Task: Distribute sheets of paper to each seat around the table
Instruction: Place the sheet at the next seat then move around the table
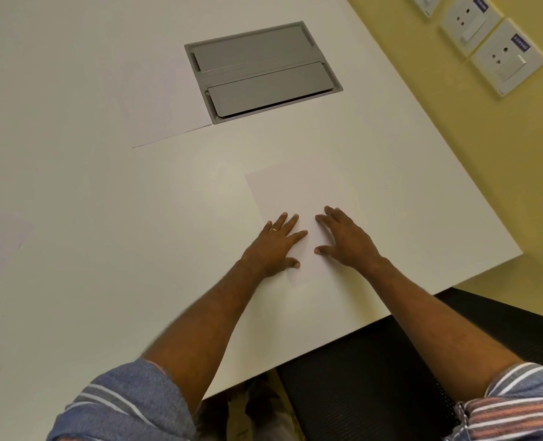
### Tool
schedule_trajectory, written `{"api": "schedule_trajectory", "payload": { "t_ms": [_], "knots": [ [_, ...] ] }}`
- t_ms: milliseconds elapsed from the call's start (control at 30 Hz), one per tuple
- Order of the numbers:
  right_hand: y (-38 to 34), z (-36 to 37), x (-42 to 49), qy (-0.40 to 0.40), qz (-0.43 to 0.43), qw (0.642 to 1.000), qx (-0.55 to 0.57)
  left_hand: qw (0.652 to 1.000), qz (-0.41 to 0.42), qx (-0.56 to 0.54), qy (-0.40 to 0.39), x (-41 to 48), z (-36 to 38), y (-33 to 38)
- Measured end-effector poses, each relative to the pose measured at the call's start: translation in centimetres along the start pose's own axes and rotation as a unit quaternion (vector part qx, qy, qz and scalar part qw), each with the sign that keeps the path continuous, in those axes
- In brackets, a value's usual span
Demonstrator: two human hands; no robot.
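our left hand point(276, 246) and right hand point(348, 241) press flat, fingers spread, on the sheet point(295, 192), its long axis running up-frame between them.

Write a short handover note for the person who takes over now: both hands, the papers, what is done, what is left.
Hands: the left hand and the right hand are both open, pressing flat on the nearest sheet.
That sheet lies near the edge of the table, in front of the black chair.
A second sheet lies left of the grey cable box; a third sheet lies at the far left.
Done: three sheets laid.
Left: lift the hands. The other seats are out of view, so check them. No spare paper is in view.
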State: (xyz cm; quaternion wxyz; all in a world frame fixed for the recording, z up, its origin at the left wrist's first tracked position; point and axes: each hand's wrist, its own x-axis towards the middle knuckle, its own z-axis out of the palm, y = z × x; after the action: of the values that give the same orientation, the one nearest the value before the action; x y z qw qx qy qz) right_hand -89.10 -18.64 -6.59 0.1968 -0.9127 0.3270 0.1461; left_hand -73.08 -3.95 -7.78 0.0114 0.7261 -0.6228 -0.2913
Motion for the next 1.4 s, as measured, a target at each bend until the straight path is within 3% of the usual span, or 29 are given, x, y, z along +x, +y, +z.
{"api": "schedule_trajectory", "payload": {
  "t_ms": [200, 500, 667, 1000, 1400],
  "knots": [
    [-0.7, -1.1, -0.6, 0.089, -0.015, 0.995, -0.052, 0.997, -0.029, 0.026, 0.065, -0.5, -0.6, 0.2],
    [-4.3, -3.2, -0.8, 0.136, 0.032, 0.989, 0.045, 0.972, -0.131, -0.002, 0.197, -2.7, -3.6, -0.7],
    [-8.1, -5.3, -0.7, 0.19, -0.016, 0.982, -0.016, 0.954, -0.171, -0.019, 0.247, -6.2, -7.0, -2.7],
    [-16.9, -7.9, -1.6, 0.171, -0.064, 0.983, -0.025, 0.927, -0.236, 0.038, 0.29, -14.9, -11.3, -5.9],
    [-33.6, -8.0, -5.6, 0.154, -0.166, 0.973, -0.047, 0.886, -0.328, 0.057, 0.324, -31.1, -12.1, -8.0]
  ]
}}
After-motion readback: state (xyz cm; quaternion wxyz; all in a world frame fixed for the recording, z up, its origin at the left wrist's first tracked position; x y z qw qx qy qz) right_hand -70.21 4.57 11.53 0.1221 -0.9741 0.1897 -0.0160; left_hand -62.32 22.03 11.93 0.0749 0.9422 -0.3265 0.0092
